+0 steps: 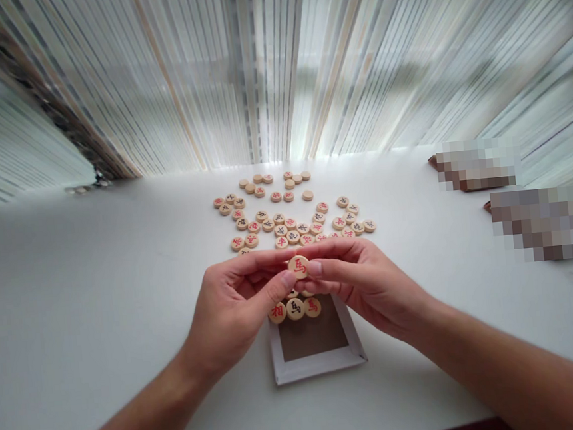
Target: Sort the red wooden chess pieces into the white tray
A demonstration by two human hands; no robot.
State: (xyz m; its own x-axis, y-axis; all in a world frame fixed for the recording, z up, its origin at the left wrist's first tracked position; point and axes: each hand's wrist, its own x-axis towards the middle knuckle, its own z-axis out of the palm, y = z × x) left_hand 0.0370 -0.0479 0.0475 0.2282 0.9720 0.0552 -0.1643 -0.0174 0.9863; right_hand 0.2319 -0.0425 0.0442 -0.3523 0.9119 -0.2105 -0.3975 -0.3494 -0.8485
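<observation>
A round wooden chess piece (299, 267) with a red character is pinched between the fingertips of both hands. My left hand (234, 306) grips it from the left with thumb and forefinger. My right hand (365, 278) holds it from the right. Both hands hover over a shallow white box (320, 367) with a brown floor. Three pieces (295, 308) lie in a row in the box, partly under my fingers. Several more wooden pieces (291, 211) with red or black characters are scattered on the table beyond the hands.
The white table (97, 292) reaches back to a wall of pale striped curtains (274, 69). Blurred brown objects (478, 168) lie at the table's right edge. Small items (83, 188) sit at the far left corner.
</observation>
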